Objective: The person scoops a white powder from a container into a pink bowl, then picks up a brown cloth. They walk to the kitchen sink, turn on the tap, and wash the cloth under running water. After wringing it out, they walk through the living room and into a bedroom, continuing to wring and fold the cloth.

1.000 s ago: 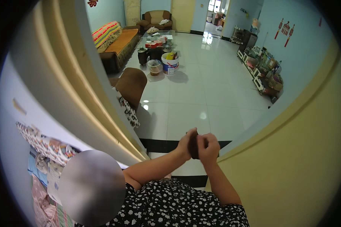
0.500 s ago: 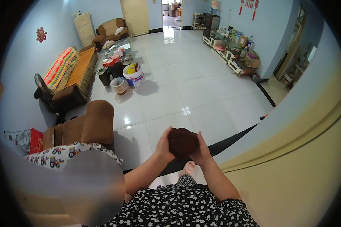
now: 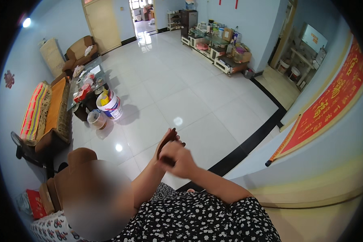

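In front of my body, a dark brown piece of cloth (image 3: 166, 143) stretches between my hands. Its exact kind cannot be made out. My left hand (image 3: 159, 152) is raised with the cloth along its palm and fingers, partly hidden behind the other hand. Crossing over from the right, my right hand (image 3: 179, 159) has its fingers closed on the lower part of the cloth, and its outline is slightly blurred.
Pale tiled floor (image 3: 161, 90) with a dark border lies ahead. To the left stand a brown sofa chair (image 3: 81, 155), a white bucket (image 3: 109, 109), a clear tub (image 3: 97, 119) and a glass table (image 3: 74, 95). A red scroll (image 3: 322, 109) hangs on the right wall.
My view has swung to the right. The cloth went from a rounded bundle between both palms to a narrow strip along my left hand. My right hand has crossed in front.
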Demonstrator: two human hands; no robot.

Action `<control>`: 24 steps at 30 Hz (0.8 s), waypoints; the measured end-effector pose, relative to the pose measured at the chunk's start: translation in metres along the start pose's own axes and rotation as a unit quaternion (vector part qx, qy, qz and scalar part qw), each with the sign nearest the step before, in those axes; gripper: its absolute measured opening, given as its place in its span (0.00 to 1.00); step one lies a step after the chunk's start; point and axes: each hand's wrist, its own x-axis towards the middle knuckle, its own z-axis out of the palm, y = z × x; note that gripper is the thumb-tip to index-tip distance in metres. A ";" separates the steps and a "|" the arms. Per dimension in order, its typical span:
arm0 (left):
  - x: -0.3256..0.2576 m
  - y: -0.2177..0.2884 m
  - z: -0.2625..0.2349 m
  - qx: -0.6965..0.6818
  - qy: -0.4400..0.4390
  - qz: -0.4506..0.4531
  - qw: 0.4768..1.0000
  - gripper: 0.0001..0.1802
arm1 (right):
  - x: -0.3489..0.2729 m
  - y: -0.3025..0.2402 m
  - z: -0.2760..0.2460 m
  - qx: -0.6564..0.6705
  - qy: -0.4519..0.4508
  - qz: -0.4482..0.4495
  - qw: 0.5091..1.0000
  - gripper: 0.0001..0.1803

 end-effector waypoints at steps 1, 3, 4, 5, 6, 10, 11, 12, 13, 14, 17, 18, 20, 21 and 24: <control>0.016 0.007 0.010 0.022 -0.010 -0.006 1.000 0.13 | 0.007 -0.003 0.001 -0.086 -0.055 -0.028 0.994 0.11; 0.059 0.009 -0.028 -0.047 -0.164 -0.063 0.983 0.13 | 0.028 0.032 0.003 -0.145 0.014 0.007 0.989 0.14; 0.061 0.008 -0.005 -0.034 -0.065 -0.042 0.996 0.14 | 0.045 0.059 -0.006 -0.137 0.067 0.090 0.984 0.15; 0.065 0.002 0.021 -0.020 0.030 -0.028 0.999 0.16 | 0.060 0.086 -0.017 -0.132 0.125 0.176 0.968 0.16; 0.089 0.000 0.014 0.018 0.012 -0.026 0.999 0.20 | 0.073 0.115 -0.034 -0.146 0.161 0.220 0.951 0.17; 0.142 0.042 0.032 0.045 -0.021 -0.054 0.997 0.20 | 0.119 0.150 -0.038 -0.166 0.246 0.184 0.937 0.14; 0.163 0.060 0.016 0.031 -0.088 -0.056 0.994 0.19 | 0.135 0.142 -0.028 -0.174 0.272 0.127 0.938 0.13; 0.200 0.081 -0.010 -0.025 -0.154 -0.121 0.980 0.18 | 0.154 0.124 -0.018 -0.165 0.231 0.043 0.958 0.12; 0.220 0.101 -0.017 -0.041 -0.156 -0.130 0.978 0.18 | 0.163 0.136 -0.001 -0.178 0.158 0.006 0.971 0.12; 0.240 0.121 -0.026 -0.060 -0.157 -0.139 0.976 0.19 | 0.179 0.141 0.009 -0.203 0.113 0.016 0.973 0.11; 0.267 0.150 -0.018 0.012 -0.216 -0.108 0.970 0.17 | 0.228 0.193 0.010 -0.159 0.187 0.133 0.960 0.12; 0.260 0.146 -0.001 0.034 -0.023 -0.103 0.994 0.18 | 0.236 0.212 -0.001 -0.125 0.231 0.232 0.937 0.15; 0.272 0.158 0.024 0.098 0.022 -0.123 0.987 0.19 | 0.241 0.268 -0.032 0.018 0.296 0.370 0.881 0.21; 0.274 0.165 0.042 0.109 0.051 -0.151 0.981 0.18 | 0.232 0.293 -0.040 0.169 0.312 0.413 0.839 0.23; 0.314 0.174 0.041 0.109 0.049 -0.182 0.976 0.18 | 0.222 0.308 -0.043 0.370 0.345 0.490 0.710 0.23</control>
